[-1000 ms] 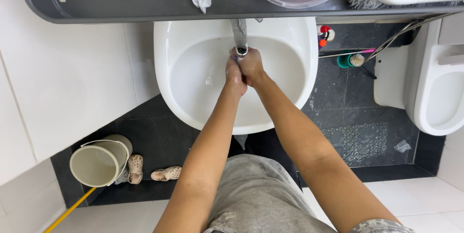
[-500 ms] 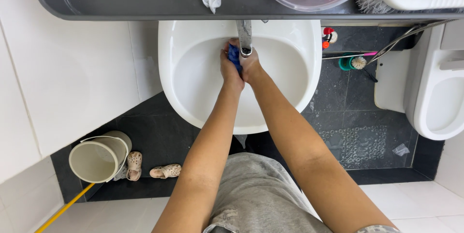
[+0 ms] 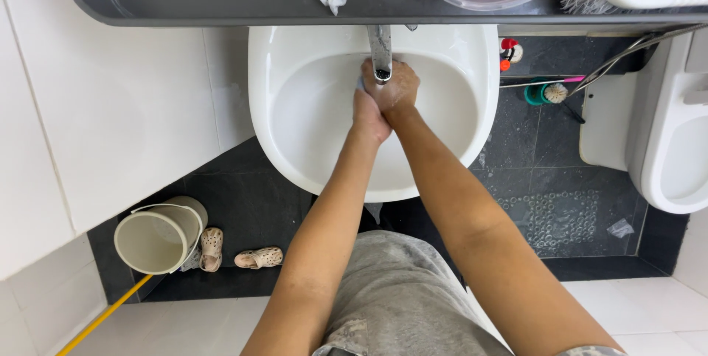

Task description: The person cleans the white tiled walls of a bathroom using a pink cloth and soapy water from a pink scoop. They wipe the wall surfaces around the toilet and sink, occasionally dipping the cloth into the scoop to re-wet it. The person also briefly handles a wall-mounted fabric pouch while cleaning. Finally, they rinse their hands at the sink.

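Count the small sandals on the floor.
2. One small sandal lies beside the bucket on the dark floor; the other sandal lies just right of it, below the sink. More may be hidden.

Blue cloth under my fingers

A small blue cloth (image 3: pixel 361 84) sits bunched between my left hand (image 3: pixel 367 112) and right hand (image 3: pixel 394 89), mostly covered, only a sliver showing at my left fingertips, just under the chrome tap (image 3: pixel 380 52) over the white basin (image 3: pixel 310 120)
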